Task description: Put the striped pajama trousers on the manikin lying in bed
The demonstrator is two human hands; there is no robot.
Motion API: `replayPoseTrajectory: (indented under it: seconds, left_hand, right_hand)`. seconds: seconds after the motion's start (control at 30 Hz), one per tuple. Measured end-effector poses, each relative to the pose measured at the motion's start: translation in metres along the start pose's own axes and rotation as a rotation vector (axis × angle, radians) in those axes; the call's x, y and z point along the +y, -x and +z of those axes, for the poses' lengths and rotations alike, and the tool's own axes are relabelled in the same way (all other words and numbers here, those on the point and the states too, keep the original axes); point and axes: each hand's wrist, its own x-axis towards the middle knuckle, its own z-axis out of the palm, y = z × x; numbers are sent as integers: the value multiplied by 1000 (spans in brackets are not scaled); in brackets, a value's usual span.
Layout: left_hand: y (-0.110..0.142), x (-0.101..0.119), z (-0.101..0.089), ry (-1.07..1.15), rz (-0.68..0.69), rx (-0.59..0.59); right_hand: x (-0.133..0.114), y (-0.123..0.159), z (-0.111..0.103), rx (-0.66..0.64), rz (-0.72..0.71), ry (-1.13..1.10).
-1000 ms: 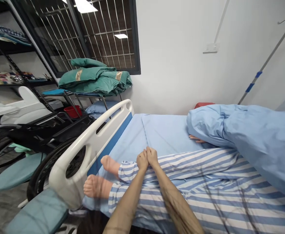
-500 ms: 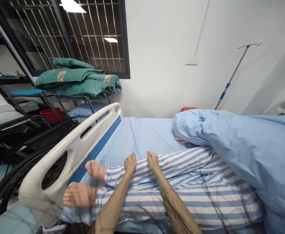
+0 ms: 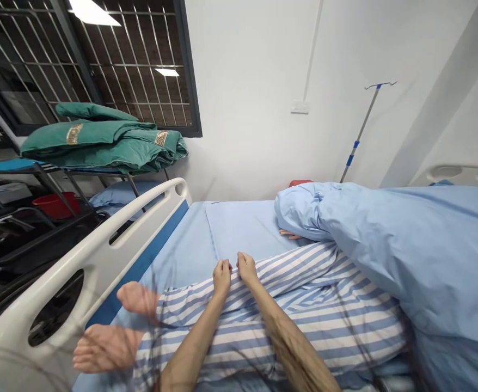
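A figure in blue-and-white striped trousers [image 3: 304, 310] lies on a hospital bed with a light blue sheet [image 3: 231, 228]. Its bare feet [image 3: 112, 332] point toward the white footboard [image 3: 79, 272]. My left hand [image 3: 222, 275] and my right hand [image 3: 246, 268] sit side by side on the far trouser leg, fingers curled down into the striped cloth at its far edge. A light blue quilt [image 3: 386, 239] covers the figure's upper body at the right, and one of the figure's hands [image 3: 290, 234] peeks out from under it.
Folded green blankets [image 3: 104, 144] lie on a rack at the left beneath a barred window [image 3: 100, 60]. A red basin [image 3: 55, 204] and a blue pillow [image 3: 116, 193] sit below it. An IV pole [image 3: 361, 130] stands by the white wall. The headboard [image 3: 455, 174] shows at far right.
My hands slid up the trouser leg away from the ankle, parted, then came close together again. The view turned right, so the wheelchair and shelves left the picture.
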Motion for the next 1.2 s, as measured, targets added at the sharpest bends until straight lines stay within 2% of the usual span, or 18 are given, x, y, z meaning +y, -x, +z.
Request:
replayPoseTrajectory:
  seconds: [0.1,0.3,0.4,0.53,0.63,0.73,0.83,1.0,1.1,1.2]
  left_hand:
    - [-1,1,-1,-68,21,-39]
    - [4,25,19,-182,107,-79]
    - [6,28,30,-220,117,-107]
    - [8,25,34,-241,102,-110]
    - [7,30,37,-259,109,-112]
    - [6,38,44,-267,156,-139]
    - [9,42,52,-250,165,-167]
    - [11,43,62,-207,125,-164]
    - [10,51,77,-154,132,-136]
    - [12,55,95,-120,141,-167]
  right_hand:
    - [-2,-1,-11,66,-40,98]
    - [15,-1,-15,-63,-48,168]
    - [12,-5,-22,-36,-33,179]
    - [3,-6,-40,36,-115,246]
    - [8,-3,-46,58,-51,267]
    - [15,-2,-43,47,39,248]
    - [13,-6,-45,73,56,235]
    - [7,-13,-77,149,-31,234]
    - [15,-9,-94,144,-62,229]
    - [19,-6,-103,148,-63,193]
